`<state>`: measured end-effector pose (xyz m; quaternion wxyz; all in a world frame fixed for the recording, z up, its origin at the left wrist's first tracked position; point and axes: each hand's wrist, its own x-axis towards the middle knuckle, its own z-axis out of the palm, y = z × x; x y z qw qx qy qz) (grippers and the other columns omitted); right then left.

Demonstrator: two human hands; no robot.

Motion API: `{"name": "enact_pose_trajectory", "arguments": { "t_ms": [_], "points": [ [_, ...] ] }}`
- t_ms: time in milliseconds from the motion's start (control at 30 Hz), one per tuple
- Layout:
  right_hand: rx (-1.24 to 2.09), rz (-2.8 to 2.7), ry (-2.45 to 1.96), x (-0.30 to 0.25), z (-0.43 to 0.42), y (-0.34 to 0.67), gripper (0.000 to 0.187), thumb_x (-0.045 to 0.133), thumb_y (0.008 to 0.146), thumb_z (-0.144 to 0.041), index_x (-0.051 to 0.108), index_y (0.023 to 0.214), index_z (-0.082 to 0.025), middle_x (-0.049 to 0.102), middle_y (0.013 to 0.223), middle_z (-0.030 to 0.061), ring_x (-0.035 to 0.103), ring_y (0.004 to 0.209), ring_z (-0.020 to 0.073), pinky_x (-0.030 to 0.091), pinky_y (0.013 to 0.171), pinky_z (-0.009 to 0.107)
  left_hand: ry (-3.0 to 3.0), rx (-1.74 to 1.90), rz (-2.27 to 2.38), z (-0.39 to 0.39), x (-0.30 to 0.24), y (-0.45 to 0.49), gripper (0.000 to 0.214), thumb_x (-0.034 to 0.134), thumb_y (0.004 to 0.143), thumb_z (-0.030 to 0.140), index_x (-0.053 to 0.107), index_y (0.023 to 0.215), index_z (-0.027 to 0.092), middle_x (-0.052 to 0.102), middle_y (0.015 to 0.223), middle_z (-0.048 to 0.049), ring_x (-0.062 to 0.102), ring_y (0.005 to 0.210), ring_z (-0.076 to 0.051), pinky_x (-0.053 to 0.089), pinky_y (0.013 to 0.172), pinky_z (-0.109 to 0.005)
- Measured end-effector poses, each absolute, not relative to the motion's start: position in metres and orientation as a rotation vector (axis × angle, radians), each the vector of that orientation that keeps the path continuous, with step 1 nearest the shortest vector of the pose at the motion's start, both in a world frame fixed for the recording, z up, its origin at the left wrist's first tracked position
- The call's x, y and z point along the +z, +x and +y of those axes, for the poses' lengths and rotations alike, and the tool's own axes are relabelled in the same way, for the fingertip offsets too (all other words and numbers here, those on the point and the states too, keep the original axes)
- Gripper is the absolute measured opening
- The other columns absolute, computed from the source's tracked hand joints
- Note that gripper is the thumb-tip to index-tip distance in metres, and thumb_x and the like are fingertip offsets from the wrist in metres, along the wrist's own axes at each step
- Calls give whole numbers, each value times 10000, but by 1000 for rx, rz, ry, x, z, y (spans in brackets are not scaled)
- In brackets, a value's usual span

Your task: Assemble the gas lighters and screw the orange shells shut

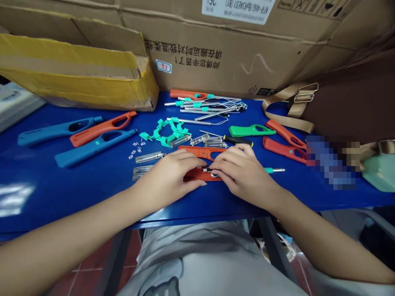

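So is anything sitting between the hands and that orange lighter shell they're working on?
No. The left hand and right hand both already rest on the orange shell on the blue table, fingers touching it. The second orange shell and clear tubes lie just behind, off to the side, not in between.

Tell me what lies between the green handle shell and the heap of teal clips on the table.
In the head view, a black-handled screwdriver and clear tubes lie between the green handle shell and the teal clips.
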<state>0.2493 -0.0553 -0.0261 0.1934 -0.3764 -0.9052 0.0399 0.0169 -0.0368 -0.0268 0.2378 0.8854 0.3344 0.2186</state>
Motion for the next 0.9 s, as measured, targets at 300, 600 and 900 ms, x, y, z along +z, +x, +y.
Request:
{"name": "enact_pose_trajectory", "arguments": {
  "t_ms": [300, 600, 900],
  "points": [
    [-3, -2560, -1007, -27, -56, 247, 156, 562, 1002, -151, 711, 1024, -187, 737, 956, 26, 606, 908, 175, 350, 956, 402, 2439, 597, 916, -37, -27, 18, 242, 752, 878, 226, 712, 1106, 153, 756, 987, -65, 690, 930, -231, 545, 811, -338],
    [-68, -2570, -959, -30, -57, 247, 182, 555, 998, -145, 726, 1028, -199, 735, 972, 33, 595, 911, 178, 360, 962, 415, 2433, 604, 915, -37, -26, 18, 227, 760, 868, 203, 710, 1084, 154, 757, 991, -60, 689, 937, -226, 544, 821, -333],
    [-89, -2586, -939, -31, -60, 247, 220, 525, 999, -108, 727, 1057, -175, 737, 979, 42, 605, 928, 194, 361, 969, 430, 2454, 638, 892, -38, -29, 19, 237, 786, 850, 194, 722, 1068, 130, 761, 959, -58, 687, 889, -211, 531, 780, -315]
  ]
}}
